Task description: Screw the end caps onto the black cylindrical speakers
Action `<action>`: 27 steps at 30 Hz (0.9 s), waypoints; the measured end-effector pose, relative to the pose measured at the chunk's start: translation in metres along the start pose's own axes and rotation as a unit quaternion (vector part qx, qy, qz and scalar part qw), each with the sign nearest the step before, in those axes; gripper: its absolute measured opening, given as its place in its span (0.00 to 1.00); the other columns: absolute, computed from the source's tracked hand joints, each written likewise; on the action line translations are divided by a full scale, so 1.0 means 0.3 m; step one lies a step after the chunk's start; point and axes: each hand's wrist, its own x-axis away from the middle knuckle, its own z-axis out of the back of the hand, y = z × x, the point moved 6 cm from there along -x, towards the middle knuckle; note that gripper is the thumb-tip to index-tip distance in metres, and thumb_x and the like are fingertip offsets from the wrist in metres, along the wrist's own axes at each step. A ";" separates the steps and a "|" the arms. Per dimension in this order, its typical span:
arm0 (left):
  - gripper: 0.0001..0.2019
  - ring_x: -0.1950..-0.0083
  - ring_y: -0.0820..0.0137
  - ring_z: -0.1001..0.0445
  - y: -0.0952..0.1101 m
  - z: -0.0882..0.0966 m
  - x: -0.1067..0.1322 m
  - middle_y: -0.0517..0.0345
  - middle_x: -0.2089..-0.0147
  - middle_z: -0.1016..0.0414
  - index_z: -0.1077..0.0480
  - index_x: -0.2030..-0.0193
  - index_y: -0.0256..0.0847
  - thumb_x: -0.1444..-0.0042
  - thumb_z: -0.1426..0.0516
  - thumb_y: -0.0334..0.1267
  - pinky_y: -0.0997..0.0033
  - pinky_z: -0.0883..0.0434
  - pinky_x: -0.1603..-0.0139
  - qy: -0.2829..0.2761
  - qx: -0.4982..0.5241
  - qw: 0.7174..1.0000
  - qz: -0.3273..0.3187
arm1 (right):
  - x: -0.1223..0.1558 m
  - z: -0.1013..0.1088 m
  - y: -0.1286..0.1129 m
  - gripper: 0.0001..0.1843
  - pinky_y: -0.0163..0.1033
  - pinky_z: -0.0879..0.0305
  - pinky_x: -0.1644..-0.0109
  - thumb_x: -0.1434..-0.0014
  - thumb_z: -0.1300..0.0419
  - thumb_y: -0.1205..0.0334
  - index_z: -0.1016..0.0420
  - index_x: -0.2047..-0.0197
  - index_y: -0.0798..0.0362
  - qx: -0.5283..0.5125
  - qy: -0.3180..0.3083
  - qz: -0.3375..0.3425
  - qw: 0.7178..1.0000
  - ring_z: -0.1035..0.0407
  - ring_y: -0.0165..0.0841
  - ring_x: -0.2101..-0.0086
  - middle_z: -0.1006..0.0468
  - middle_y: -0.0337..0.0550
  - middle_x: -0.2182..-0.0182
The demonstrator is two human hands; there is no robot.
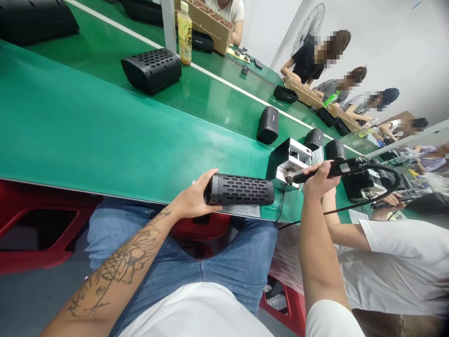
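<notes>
My left hand (197,196) grips the left end of a black speaker-like housing (242,189) with slotted holes, which lies at the table's near edge. In my right hand (320,177) is a black electric screwdriver (342,167) with a cable at its rear. Its tip points left and meets the front of a black and silver screw feeder box (289,166). Whether a screw sits on the tip is too small to tell. Fingers of my right hand wrap round the screwdriver's body.
More black housings (152,70) stand along the green table (105,126), with one (268,125) behind the feeder. A yellow-labelled bottle (184,32) stands by a post. At my right a co-worker's hand (389,202) holds another tool. Several people work across the table. Red stools (42,243) are below.
</notes>
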 end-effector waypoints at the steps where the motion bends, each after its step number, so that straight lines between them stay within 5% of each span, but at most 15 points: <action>1: 0.63 0.14 0.39 0.28 0.000 -0.001 0.000 0.37 0.11 0.36 0.49 0.08 0.47 0.43 0.23 0.56 0.42 0.28 0.12 -0.001 0.001 1.000 0.000 | 0.004 0.005 0.007 0.18 0.44 0.28 0.75 0.28 0.34 0.40 0.30 0.61 0.43 -0.007 0.000 0.002 1.000 0.33 0.34 0.84 0.29 0.25 0.81; 15: 0.64 0.13 0.38 0.29 0.015 0.001 0.000 0.35 0.10 0.38 0.51 0.07 0.47 0.43 0.22 0.52 0.40 0.28 0.13 -0.002 0.007 1.000 -0.004 | 0.012 -0.025 -0.032 0.24 0.40 0.30 0.78 0.34 0.26 0.35 0.27 0.59 0.44 -0.032 -0.055 -0.064 0.996 0.34 0.31 0.84 0.29 0.25 0.82; 21: 0.64 0.15 0.38 0.27 0.022 -0.003 0.000 0.37 0.11 0.36 0.50 0.07 0.48 0.43 0.21 0.53 0.39 0.26 0.14 0.001 0.014 1.000 -0.013 | 0.118 -0.087 -0.349 0.20 0.42 0.23 0.73 0.29 0.30 0.35 0.23 0.52 0.41 -0.140 -0.119 -0.040 0.982 0.34 0.31 0.81 0.31 0.26 0.76; 24: 0.64 0.15 0.38 0.27 0.028 -0.005 0.001 0.36 0.11 0.37 0.50 0.07 0.47 0.43 0.21 0.51 0.42 0.25 0.15 0.000 0.019 1.000 -0.013 | 0.245 -0.177 -0.513 0.20 0.44 0.23 0.75 0.34 0.24 0.36 0.21 0.49 0.37 -0.198 -0.193 -0.044 0.960 0.34 0.31 0.83 0.30 0.25 0.76; 27: 0.66 0.16 0.38 0.25 0.036 -0.009 0.002 0.37 0.11 0.36 0.49 0.07 0.48 0.45 0.20 0.50 0.42 0.23 0.16 0.008 0.030 0.999 -0.023 | 0.385 -0.285 -0.595 0.21 0.43 0.28 0.78 0.34 0.23 0.35 0.22 0.51 0.36 -0.234 -0.272 -0.062 0.931 0.39 0.31 0.86 0.31 0.25 0.79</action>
